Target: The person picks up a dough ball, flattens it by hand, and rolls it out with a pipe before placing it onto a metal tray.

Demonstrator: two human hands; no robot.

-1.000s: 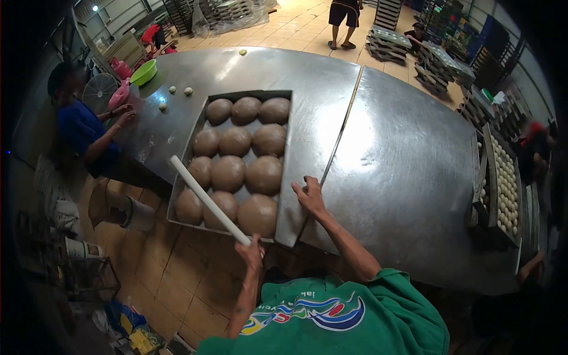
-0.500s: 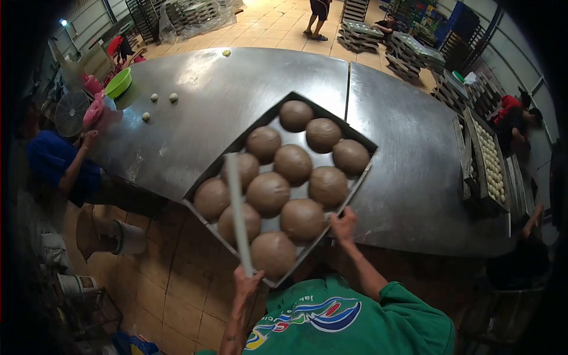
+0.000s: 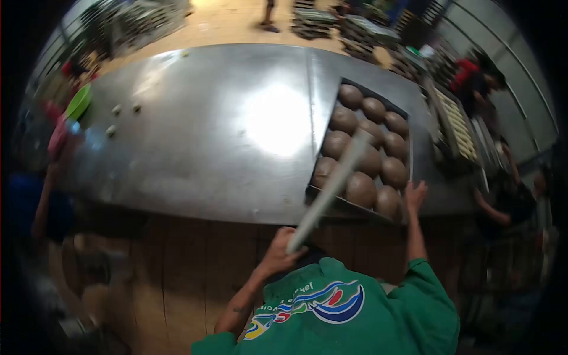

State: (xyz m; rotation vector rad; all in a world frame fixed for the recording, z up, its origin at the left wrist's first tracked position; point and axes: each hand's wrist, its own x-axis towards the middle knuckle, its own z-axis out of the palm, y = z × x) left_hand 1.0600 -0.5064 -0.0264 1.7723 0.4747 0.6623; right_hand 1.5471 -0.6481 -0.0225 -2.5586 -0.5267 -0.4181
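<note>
The person seems to be positioning the tray (image 3: pixel 387 103) of balls (image 3: pixel 360 189), which is lying on the table (image 3: pixel 225 177). The left hand (image 3: pixel 278 253) is gripping the rod (image 3: pixel 331 186), fingers wrapped round it; the right hand (image 3: pixel 416 195) is touching the tray's right edge, its finger closure unclear. The next move is probably calling for keeping the rod off the balls.

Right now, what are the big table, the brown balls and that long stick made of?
The table looks like metal, perhaps steel, smooth and shiny: light glares brightly off it. The brown balls could be dough: smooth, fairly dull, plump and rounded. The long stick may be plastic or painted wood; it's pale, but too blurred to tell.
</note>
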